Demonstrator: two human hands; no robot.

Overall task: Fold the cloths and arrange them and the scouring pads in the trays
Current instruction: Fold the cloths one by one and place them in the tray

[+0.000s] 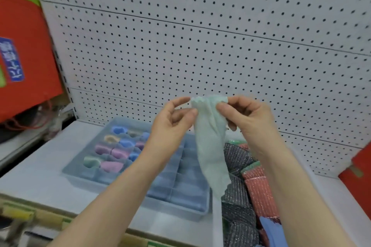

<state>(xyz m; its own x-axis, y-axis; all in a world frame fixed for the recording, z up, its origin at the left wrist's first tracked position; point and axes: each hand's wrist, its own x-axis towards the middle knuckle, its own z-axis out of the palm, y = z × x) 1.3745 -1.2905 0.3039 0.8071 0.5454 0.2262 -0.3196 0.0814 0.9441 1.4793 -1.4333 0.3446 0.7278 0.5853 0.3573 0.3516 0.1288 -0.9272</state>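
Note:
A pale green cloth (210,146) hangs in the air above the shelf. My left hand (172,124) pinches its upper left corner and my right hand (247,118) pinches its upper right edge. Below and left lies a blue tray (188,192) divided into compartments. Its far left compartments hold several folded cloths (116,152) in blue, purple, green and beige. The near compartments show bare bottoms. To the right, a pile of silver-grey and red scouring pads (247,184) sits partly behind the hanging cloth, with a blue cloth (271,230) at its near end.
A white pegboard wall (200,46) backs the white shelf (40,178). A red box (24,56) leans at the left and another red object (359,176) stands at the right. Yellow price strips run along the shelf's front edge (30,214).

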